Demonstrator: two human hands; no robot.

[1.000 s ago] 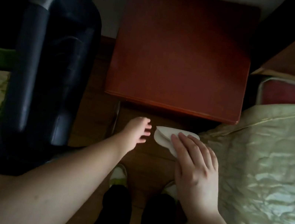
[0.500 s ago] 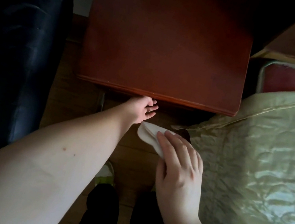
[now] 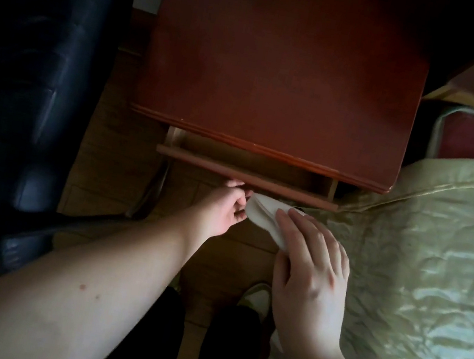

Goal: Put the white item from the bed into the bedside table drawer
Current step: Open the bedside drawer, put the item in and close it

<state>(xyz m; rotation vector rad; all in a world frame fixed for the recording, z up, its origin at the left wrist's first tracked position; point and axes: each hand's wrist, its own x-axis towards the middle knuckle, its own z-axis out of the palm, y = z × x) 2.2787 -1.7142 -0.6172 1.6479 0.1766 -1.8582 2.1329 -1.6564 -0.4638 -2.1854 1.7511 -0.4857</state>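
The reddish-brown bedside table (image 3: pixel 282 71) fills the upper middle. Its drawer (image 3: pixel 246 174) stands pulled out a short way, showing a narrow strip of its inside. My left hand (image 3: pixel 224 208) curls its fingers under the drawer's front edge near the middle. My right hand (image 3: pixel 309 263) holds the white item (image 3: pixel 261 216), a soft folded piece, just below the drawer front and right next to my left hand. Its far part is covered by my fingers.
A black leather chair (image 3: pixel 35 83) stands close on the left with its metal leg (image 3: pixel 152 193) near the drawer. The bed with its pale green quilted cover (image 3: pixel 433 274) lies on the right. My legs and shoes (image 3: pixel 253 298) stand on the wooden floor below.
My left hand reached the table front and pulled the drawer out a little. My right hand stayed beside it with the white item. The view moved closer to the table.
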